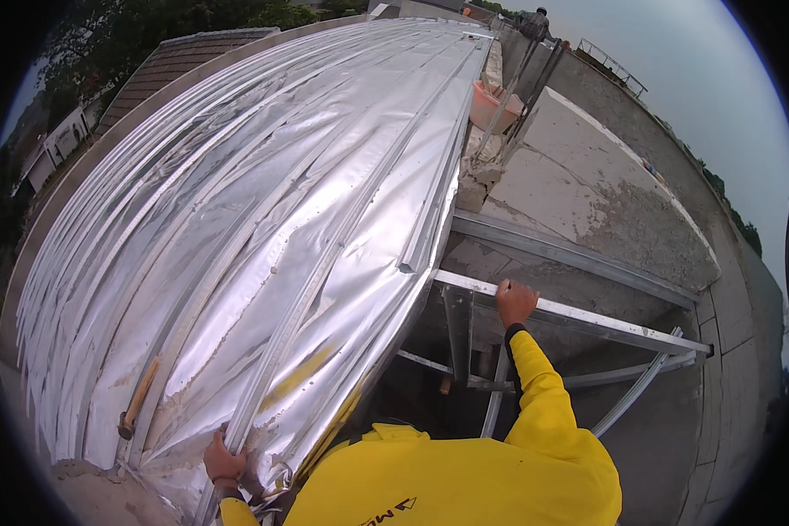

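Observation:
My left hand, low in the head view, has its fingers wrapped round a long metal roof batten. The batten runs up over silver foil sheeting, which is wrinkled and lined with several similar battens. To the right, my right hand is closed over the top of a light metal truss beam that spans an open gap beside the foil's edge. A hammer with a wooden handle lies on the foil, left of my left hand and out of its grasp.
Below the beam are metal braces and a deep drop. A grey concrete wall rises beyond it. An orange tub sits on the wall top beside upright poles. Far off is another person. A tiled roof lies at far left.

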A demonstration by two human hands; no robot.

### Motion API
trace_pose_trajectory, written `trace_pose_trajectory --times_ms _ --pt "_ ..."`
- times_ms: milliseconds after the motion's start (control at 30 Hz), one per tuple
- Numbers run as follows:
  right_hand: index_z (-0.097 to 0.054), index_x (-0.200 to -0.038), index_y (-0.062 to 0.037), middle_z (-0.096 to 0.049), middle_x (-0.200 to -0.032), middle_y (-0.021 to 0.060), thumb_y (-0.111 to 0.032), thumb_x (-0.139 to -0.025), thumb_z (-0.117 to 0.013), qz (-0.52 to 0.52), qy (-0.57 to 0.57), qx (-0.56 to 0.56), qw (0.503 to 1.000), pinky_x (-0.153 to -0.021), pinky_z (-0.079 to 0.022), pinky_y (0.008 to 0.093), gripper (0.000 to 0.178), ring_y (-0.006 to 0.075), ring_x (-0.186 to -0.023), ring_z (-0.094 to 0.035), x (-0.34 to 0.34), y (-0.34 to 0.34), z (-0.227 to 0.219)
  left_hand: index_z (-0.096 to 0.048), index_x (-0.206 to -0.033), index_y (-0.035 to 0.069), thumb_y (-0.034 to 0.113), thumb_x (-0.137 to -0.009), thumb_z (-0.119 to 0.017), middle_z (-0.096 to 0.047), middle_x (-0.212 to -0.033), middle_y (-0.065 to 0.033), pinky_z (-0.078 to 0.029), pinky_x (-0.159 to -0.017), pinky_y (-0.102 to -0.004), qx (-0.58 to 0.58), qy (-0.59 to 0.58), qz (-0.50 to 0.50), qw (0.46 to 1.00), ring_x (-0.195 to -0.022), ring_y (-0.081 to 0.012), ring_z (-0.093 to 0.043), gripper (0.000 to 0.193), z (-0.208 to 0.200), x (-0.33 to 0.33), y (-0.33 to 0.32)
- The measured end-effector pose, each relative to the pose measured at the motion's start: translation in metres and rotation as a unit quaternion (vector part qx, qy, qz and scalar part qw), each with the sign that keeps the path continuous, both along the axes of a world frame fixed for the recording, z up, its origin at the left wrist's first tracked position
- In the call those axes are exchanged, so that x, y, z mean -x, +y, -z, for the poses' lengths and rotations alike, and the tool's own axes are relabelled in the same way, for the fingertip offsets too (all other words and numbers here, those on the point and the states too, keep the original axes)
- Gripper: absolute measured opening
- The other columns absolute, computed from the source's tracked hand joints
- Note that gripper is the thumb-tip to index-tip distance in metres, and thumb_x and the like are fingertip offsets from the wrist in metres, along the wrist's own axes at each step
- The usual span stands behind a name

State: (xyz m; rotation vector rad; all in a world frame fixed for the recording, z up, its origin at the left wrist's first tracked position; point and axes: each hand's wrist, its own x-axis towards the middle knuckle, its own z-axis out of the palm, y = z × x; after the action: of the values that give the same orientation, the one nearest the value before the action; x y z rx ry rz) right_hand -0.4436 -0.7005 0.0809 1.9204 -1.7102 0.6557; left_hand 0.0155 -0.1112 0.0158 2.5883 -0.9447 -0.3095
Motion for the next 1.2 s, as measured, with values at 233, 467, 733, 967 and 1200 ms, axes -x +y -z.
trace_pose_trajectory --times_ms 233,467,733,967,1200 --pt "-0.076 -0.081 -0.0114 -0.071 -0.077 0.0132 -0.036 -0.091 -0.047 -0.015 0.048 -0.034 0.998 -0.068 -0.044 0.0488 0.039 0.0347 -0.067 -0.065 -0.014 -0.005 0.013 -0.057 -0.116 0.013 0.042 -0.07 -0.078 -0.069 -0.097 -0.0171 -0.054 -0.079 -0.0474 -0.08 0.002 -0.047 0.996 -0.09 -0.0373 -0.067 0.058 -0.011 -0.001 0.016" --pt "-0.076 -0.086 -0.0109 -0.072 -0.081 0.0144 -0.039 -0.093 -0.041 0.03 0.083 -0.074 0.993 -0.072 -0.047 0.0506 0.046 0.0358 -0.074 -0.068 -0.008 -0.012 0.013 -0.058 -0.118 0.013 0.042 -0.071 -0.077 -0.069 -0.097 -0.0172 -0.053 -0.08 -0.0472 -0.045 0.018 -0.041 0.998 -0.09 -0.0376 -0.067 0.058 -0.014 0.0 0.011" --pt "-0.075 -0.096 -0.0091 -0.072 -0.09 0.0163 -0.043 -0.095 -0.036 0.046 0.096 -0.127 0.986 -0.077 -0.047 0.0534 0.052 0.0395 -0.08 -0.068 -0.014 -0.005 0.003 -0.058 -0.121 0.015 0.044 -0.071 -0.078 -0.069 -0.094 -0.0167 -0.052 -0.08 -0.0467 -0.048 0.028 -0.047 0.997 -0.089 -0.0371 -0.066 0.061 -0.012 0.0 0.014" --pt "-0.075 -0.096 -0.0048 -0.072 -0.094 0.0191 -0.047 -0.097 -0.032 0.041 0.098 -0.15 0.983 -0.08 -0.047 0.0541 0.06 0.0402 -0.087 -0.068 -0.013 -0.004 0.003 -0.058 -0.122 0.016 0.046 -0.071 -0.076 -0.069 -0.096 -0.0131 -0.052 -0.078 -0.0457 -0.037 0.019 -0.037 0.998 -0.088 -0.0353 -0.067 0.062 -0.011 -0.002 0.019" --pt "-0.075 -0.097 -0.0053 -0.072 -0.097 0.0183 -0.05 -0.097 -0.032 0.054 0.107 -0.15 0.981 -0.08 -0.047 0.055 0.062 0.0396 -0.089 -0.068 -0.005 -0.015 0.007 -0.058 -0.124 0.011 0.045 -0.069 -0.076 -0.066 -0.107 -0.0138 -0.05 -0.087 -0.0441 0.048 0.029 -0.007 0.998 -0.101 -0.034 -0.063 0.067 -0.005 -0.007 0.024"
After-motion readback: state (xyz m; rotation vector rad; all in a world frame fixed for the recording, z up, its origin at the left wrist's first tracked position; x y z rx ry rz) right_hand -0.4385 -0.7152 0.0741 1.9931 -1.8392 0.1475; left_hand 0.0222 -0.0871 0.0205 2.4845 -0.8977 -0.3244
